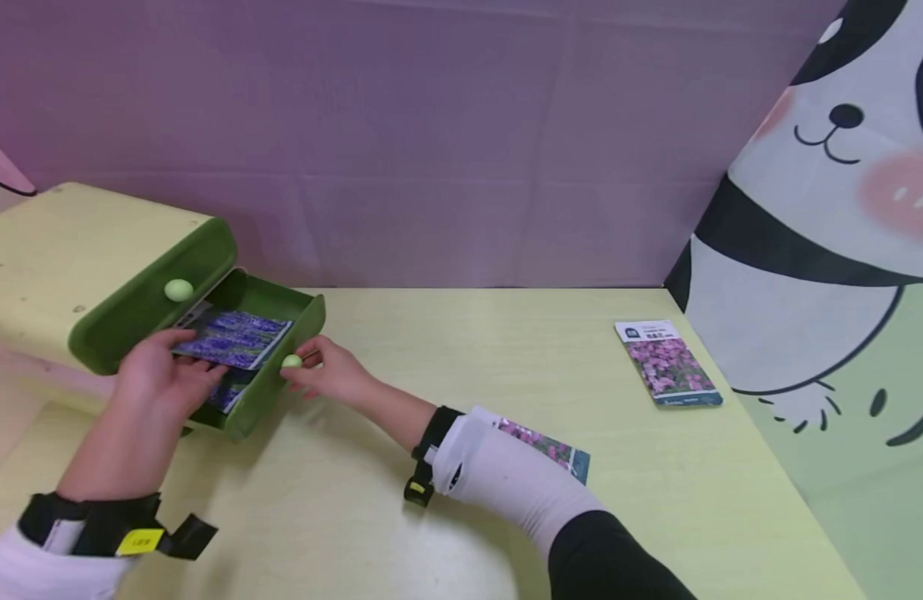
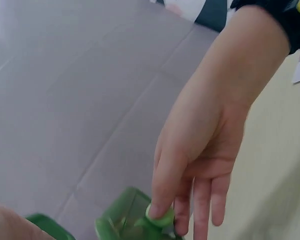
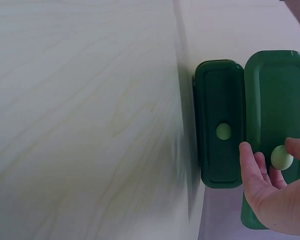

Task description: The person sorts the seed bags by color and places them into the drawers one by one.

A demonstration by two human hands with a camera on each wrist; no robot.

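While the right hand pinches the drawer knob, the left hand, at nine o'clock, apparently grips a seed packet; next, release inside.

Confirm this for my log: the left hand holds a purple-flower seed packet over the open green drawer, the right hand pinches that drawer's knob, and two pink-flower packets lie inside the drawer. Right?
Not quite. The pink-flower packets lie on the table, one partly under the right forearm, not in the drawer; the head view shows it. The rest stands: left hand on the purple packet, right hand on the knob.
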